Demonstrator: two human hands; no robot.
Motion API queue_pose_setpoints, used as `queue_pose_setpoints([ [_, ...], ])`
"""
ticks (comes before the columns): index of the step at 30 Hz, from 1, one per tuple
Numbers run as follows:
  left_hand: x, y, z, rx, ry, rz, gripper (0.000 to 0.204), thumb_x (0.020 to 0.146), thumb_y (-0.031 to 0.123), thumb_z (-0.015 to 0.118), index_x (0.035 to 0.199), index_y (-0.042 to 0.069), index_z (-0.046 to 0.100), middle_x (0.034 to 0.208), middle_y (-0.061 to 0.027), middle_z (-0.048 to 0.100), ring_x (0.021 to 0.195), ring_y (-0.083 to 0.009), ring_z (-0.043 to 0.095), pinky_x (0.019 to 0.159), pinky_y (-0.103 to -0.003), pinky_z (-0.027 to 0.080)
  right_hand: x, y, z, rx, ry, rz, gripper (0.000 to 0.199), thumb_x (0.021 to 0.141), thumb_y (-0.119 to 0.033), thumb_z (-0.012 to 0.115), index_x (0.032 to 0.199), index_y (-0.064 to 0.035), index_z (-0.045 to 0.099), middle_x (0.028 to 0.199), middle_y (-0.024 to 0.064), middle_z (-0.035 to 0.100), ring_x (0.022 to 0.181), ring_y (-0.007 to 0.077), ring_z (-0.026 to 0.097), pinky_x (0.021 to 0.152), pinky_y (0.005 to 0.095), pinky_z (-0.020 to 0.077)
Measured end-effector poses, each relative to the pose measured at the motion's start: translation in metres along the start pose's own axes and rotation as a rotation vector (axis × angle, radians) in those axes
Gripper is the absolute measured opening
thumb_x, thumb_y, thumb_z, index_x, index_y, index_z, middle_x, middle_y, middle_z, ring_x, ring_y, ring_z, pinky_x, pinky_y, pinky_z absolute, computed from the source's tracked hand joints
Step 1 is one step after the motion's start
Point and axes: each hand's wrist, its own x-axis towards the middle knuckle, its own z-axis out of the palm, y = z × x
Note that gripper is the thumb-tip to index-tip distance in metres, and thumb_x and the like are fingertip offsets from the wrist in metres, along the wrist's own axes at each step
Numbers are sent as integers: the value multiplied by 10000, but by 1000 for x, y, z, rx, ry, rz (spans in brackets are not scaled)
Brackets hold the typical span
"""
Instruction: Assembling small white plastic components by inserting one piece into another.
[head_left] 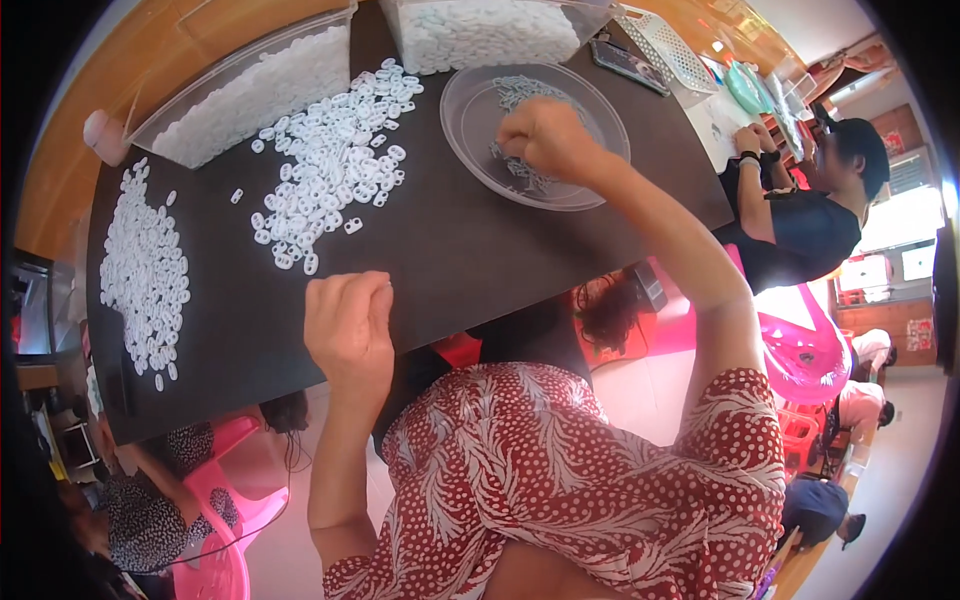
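My right hand [550, 140] is over a round clear plastic tray [466, 150], its fingers bent together and pointing down at small grey pieces [522, 90]. Whatever it pinches is hidden beneath the fingers. My left hand [350, 325] is closed at the table's near edge, thumb and fingertips pressed together; what lies between them is too small to make out. Beyond that hand, a loose pile of small white oval pieces with holes [325, 185] spreads over the dark table [430, 240]. A second heap of smaller-looking white pieces [145, 270] lies at the far left.
Two clear bins, one at back left [262, 95] and one at back centre [490, 35], hold many white pieces. A phone [630, 66] and a white perforated basket [672, 48] are at back right. Another person [805, 205] works on the right; pink chairs [235, 490] stand around.
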Motion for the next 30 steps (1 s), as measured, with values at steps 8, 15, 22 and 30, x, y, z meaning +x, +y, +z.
queue_pose_setpoints([
  [8,-17,1,14,-85,-15,-105,147,722,-35,691,840,38,644,786,-70,608,720,-234,552,630,-322,444,0,-3,6,-31,138,-48,64,715,-109,684,773,-84,682,732,74,619,782,291,580,696,397,462],
  [15,-19,-2,21,-56,39,-26,140,726,-26,700,845,31,652,782,-71,606,710,-237,552,613,-321,444,-2,-10,15,50,90,-32,71,731,-123,682,774,-69,669,773,77,623,825,289,573,714,396,465],
  [22,-20,-3,19,-56,52,-5,125,740,-18,700,847,23,650,790,-76,610,706,-239,554,601,-318,445,4,-15,24,-92,81,-80,78,751,-104,650,720,-47,605,767,96,602,837,302,563,704,426,455],
  [30,-19,0,14,-130,88,-166,94,755,-7,693,830,20,643,791,-75,609,703,-217,557,610,-295,449,-7,-31,5,24,236,-65,69,777,-81,626,762,-22,592,734,104,608,718,259,598,646,352,472],
])
